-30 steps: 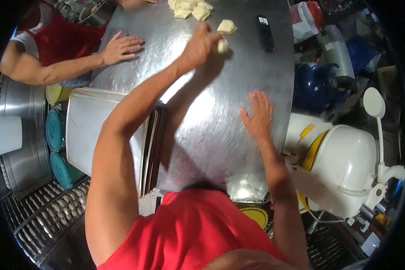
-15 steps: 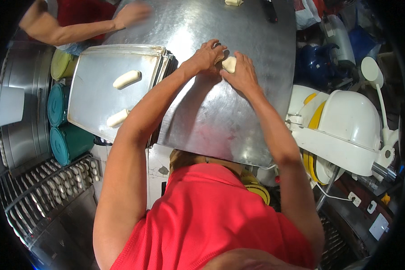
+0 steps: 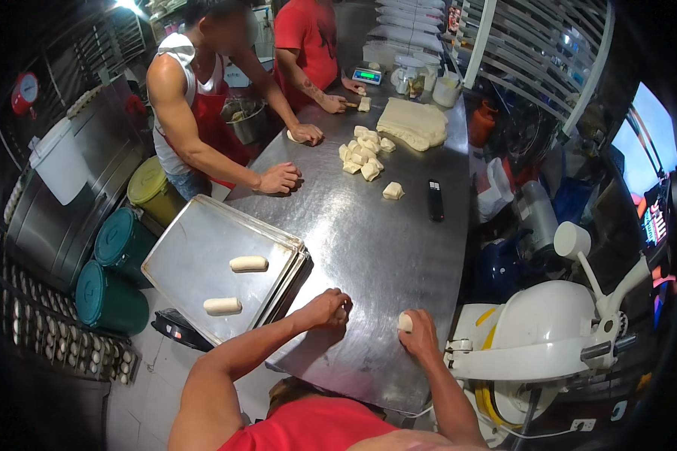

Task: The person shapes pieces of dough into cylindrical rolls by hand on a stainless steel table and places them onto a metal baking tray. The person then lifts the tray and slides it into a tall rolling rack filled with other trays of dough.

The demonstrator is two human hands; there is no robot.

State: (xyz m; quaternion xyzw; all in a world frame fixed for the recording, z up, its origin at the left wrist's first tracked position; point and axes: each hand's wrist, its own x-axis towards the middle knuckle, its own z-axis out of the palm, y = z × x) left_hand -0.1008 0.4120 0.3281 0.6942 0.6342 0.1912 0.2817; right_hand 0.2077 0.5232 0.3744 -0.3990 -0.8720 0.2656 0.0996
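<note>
On the metal table point(image 3: 384, 252), close to its near end, my right hand point(image 3: 423, 335) curls around a small pale dough piece point(image 3: 405, 322). My left hand point(image 3: 325, 308) is to the left of it with bent, closed fingers. Something small shows at its fingertips, too shaded to make out. Left of my arms, a stack of metal baking trays point(image 3: 195, 248) carries two shaped dough rolls on top, an upper one point(image 3: 248, 264) and a lower one point(image 3: 223, 306). Farther up the table are a lone dough piece point(image 3: 393, 191) and a heap of cut dough pieces point(image 3: 361, 155).
A dough slab point(image 3: 411, 124), a black remote-like object point(image 3: 435, 201) and a digital scale point(image 3: 368, 76) are on the table. Two people work along its left side, one pressing a hand point(image 3: 280, 179) down. A white mixer point(image 3: 549, 331) stands right; lidded bins point(image 3: 113, 297) stand left.
The view has tilted up, bringing the far table and two people into sight. My hands have moved apart, the dough piece staying with my right hand.
</note>
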